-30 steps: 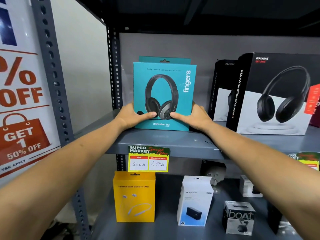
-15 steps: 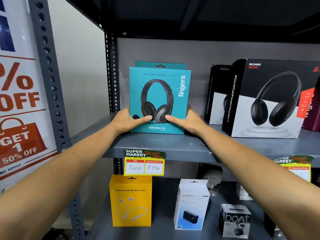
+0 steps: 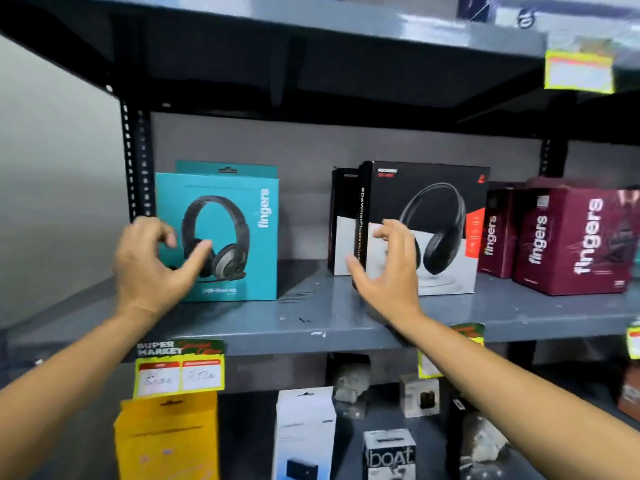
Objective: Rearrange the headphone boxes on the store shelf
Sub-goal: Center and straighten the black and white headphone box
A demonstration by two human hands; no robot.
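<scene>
A teal headphone box (image 3: pixel 239 237) stands upright at the left of the grey shelf (image 3: pixel 311 323), with a second teal box (image 3: pixel 227 167) right behind it. My left hand (image 3: pixel 149 265) hovers open in front of its left edge, holding nothing. To the right stands a black-and-white headphone box (image 3: pixel 443 209) with another black box (image 3: pixel 343 220) behind it. My right hand (image 3: pixel 388 271) is open in front of that box's left corner, fingers spread. Two maroon headphone boxes (image 3: pixel 571 240) stand further right.
A metal upright (image 3: pixel 136 161) bounds the shelf on the left. Price tags (image 3: pixel 180 367) hang from the shelf's front lip. On the lower shelf are a yellow box (image 3: pixel 166 441), a white box (image 3: pixel 304 431) and a small cube box (image 3: pixel 389 455). Another shelf board (image 3: pixel 346 26) lies overhead.
Both hands have let go of the teal box, which stays standing on the shelf. My right hand has moved right toward the black-and-white box. The view has shifted right and up.
</scene>
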